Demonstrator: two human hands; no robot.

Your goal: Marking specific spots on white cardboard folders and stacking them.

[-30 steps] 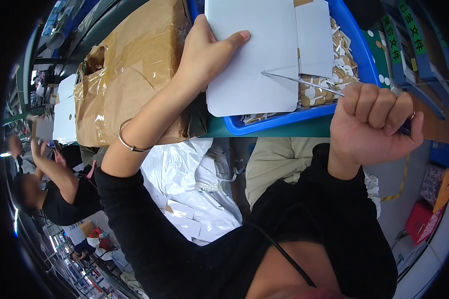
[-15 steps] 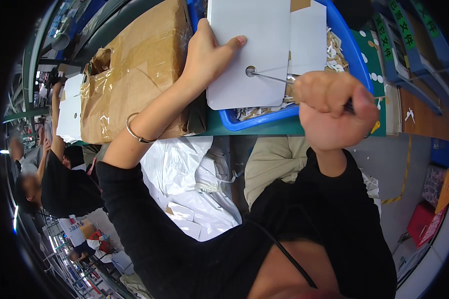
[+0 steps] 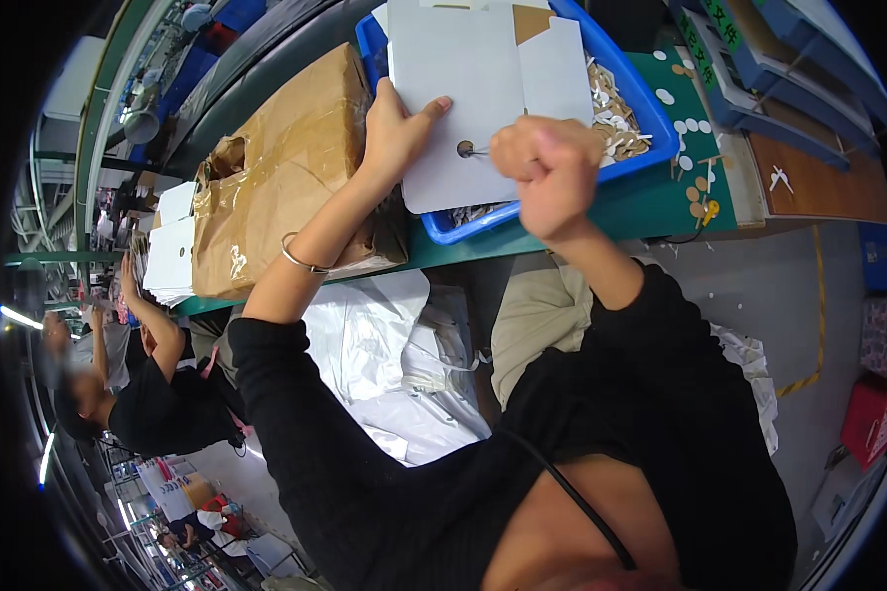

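My left hand [image 3: 396,135] grips the left edge of a flat white cardboard piece [image 3: 460,89], thumb on top and fingers behind. Near its lower edge is a round hole [image 3: 464,149]. My right hand [image 3: 550,175], somewhat blurred, is closed in a fist on a thin metal rod tool [image 3: 480,153]; its handle is hidden in the fist and its tip is at the hole. Under the cardboard lies a blue plastic tray [image 3: 666,136] with many small white and brown cardboard scraps [image 3: 616,113].
A taped brown carton [image 3: 286,167] stands left of the tray on the green table [image 3: 650,74]. Round discs and a yellow item [image 3: 711,210] lie at right, below blue file holders [image 3: 793,79]. White plastic bags [image 3: 365,325] are under the table. Another person [image 3: 172,399] works at far left.
My right fist has moved left and closer to the hole, so less of the rod shows. The left hand keeps its grip on the cardboard. The whole view has shifted slightly.
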